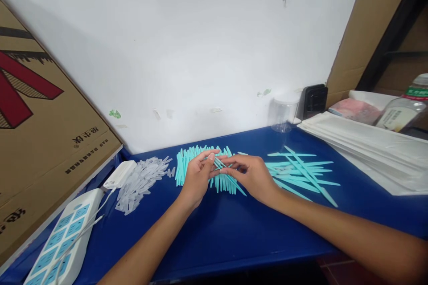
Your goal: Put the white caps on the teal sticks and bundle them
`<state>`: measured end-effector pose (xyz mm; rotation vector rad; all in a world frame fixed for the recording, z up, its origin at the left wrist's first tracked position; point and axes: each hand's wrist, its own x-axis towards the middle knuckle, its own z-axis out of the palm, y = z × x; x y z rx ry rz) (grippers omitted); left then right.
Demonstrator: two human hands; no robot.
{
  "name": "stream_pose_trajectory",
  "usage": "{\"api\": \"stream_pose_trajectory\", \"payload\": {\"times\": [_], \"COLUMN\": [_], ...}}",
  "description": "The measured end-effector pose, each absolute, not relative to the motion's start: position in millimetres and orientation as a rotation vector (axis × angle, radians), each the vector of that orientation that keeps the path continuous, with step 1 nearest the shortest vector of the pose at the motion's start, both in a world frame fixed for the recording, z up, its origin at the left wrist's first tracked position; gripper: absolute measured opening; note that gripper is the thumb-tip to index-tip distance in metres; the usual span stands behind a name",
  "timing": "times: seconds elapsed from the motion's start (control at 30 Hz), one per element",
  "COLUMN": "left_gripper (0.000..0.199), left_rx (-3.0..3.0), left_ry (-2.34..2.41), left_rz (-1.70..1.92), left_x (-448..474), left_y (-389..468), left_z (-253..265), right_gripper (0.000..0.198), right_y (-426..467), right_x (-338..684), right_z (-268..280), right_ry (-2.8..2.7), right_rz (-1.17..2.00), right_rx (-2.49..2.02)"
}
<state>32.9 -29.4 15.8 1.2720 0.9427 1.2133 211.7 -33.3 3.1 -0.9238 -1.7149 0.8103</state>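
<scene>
My left hand (199,177) is closed around a few slim turquoise sticks (219,163), which look like eyebrow razors, with the thumb pressed on them. Fingers of my right hand (256,173) pinch at the same sticks from the other side; how many each hand grips I cannot tell. Behind and below both hands lies a dense row of the same turquoise razors (182,167), partly hidden by the fingers. To the right of my right hand, more razors (302,173) are scattered crosswise. A heap of small translucent caps (142,182) lies left of my left hand.
On the blue table (214,236), a white power strip (67,236) with cables and a small white device (120,174) stand at left beside a cardboard box (53,120). A clear jar (284,113), white bags (368,147) and a bottle (403,109) sit at right.
</scene>
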Motion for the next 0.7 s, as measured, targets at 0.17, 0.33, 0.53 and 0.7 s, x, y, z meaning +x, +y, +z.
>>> {"api": "stream_pose_trajectory", "payload": {"times": [0.17,0.33,0.53,0.7], "left_gripper": [0.04,0.039,0.038,0.039], "left_rx": [1.249,1.227,1.244,1.258], "left_ry": [0.943,0.941,0.918,0.901], "left_rz": [1.194,1.187,1.206,1.195], "left_x": [31.6,31.0,26.1,22.1], "left_y": [-30.8,-30.3,-26.1,-24.8], "left_z": [19.5,24.6,26.6,29.0], "right_gripper": [0.03,0.028,0.038,0.043], "right_y": [-34.7,-36.2,-29.0,-29.8], "right_x": [212.6,211.1,211.7,215.5], "right_z": [5.0,7.9,2.1,4.7], "right_ry": [-1.785,-1.763,-1.577,-1.656], "right_rz": [0.761,0.823,1.113,1.552], "right_rx": [-0.881,-0.896,-0.977,-0.864]}}
